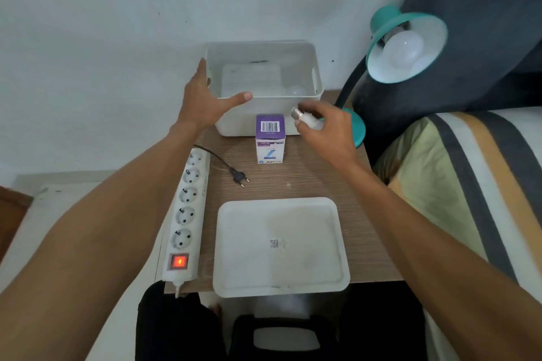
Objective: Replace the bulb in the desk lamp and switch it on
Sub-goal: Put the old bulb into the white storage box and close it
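A bulb (308, 120) is gripped in the right hand (325, 133) beside the white bin (318, 79), steadied by the open left hand (205, 99); it is probably to be dropped in, the desk lamp (406, 44) already fitted.

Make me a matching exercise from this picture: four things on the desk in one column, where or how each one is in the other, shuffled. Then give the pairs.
Things:
1. bulb box
2. plug
3. power strip switch
4. lid

States:
A. glowing orange
B. lying flat at the near edge of the desk
C. lying loose on the desk, not in any socket
D. standing just in front of the white bin

Pairs: 1-D, 2-C, 3-A, 4-B
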### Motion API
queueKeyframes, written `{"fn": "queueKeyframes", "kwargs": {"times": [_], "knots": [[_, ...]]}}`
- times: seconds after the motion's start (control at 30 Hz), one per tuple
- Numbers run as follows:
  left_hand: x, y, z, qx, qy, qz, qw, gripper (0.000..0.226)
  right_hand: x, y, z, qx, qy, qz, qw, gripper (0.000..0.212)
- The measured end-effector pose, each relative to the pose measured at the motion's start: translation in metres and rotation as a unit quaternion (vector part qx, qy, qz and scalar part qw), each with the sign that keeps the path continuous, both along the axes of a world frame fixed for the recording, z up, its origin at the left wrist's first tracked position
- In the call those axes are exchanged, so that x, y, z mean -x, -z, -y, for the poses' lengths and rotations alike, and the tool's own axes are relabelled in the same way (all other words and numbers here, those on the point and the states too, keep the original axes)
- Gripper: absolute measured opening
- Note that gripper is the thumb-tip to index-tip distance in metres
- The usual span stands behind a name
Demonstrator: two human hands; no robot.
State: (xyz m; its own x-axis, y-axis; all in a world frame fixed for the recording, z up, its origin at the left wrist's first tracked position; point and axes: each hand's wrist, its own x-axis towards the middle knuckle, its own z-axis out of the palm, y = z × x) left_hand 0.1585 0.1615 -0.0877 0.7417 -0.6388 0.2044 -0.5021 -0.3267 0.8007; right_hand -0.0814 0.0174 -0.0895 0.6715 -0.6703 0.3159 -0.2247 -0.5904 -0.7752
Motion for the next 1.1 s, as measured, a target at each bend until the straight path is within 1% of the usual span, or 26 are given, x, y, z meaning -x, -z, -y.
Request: {"fn": "queueKeyframes", "kwargs": {"times": [0.07,0.17,0.33,0.5,0.6,0.73,0.8,0.9,1.1], "knots": [[0.002,0.000,0.000,0.011,0.008,0.003,1.000,0.107,-0.012,-0.024,0.002,0.006,-0.005,0.046,0.999,0.028],[0.002,-0.001,0.001,0.014,0.006,0.007,1.000,0.107,-0.038,-0.048,0.007,-0.001,0.000,0.086,0.996,0.027],[0.005,-0.001,0.002,0.036,0.006,0.003,0.999,0.105,-0.082,-0.052,0.020,-0.002,-0.020,0.070,0.997,0.025],[0.001,0.002,0.002,0.039,-0.003,0.012,0.999,0.107,-0.118,-0.039,0.034,-0.017,-0.034,0.008,0.999,0.027],[0.001,0.002,0.003,0.040,-0.002,0.022,0.999,0.107,-0.133,-0.032,0.038,-0.054,-0.063,-0.043,0.996,0.028],[-0.001,0.003,0.003,0.044,-0.009,0.031,0.999,0.106,-0.139,-0.028,0.040,-0.030,-0.098,-0.149,0.984,0.027],[-0.002,0.005,0.003,0.044,-0.009,0.031,0.999,0.108,-0.141,-0.027,0.041,-0.026,-0.106,-0.187,0.976,0.026],[-0.001,0.005,0.003,0.041,-0.004,0.035,0.999,0.110,-0.141,-0.025,0.042,-0.024,-0.095,-0.202,0.974,0.026],[-0.001,0.005,0.002,0.035,-0.003,0.035,0.999,0.109,-0.139,-0.022,0.039,0.000,-0.069,-0.203,0.977,0.021]]}}
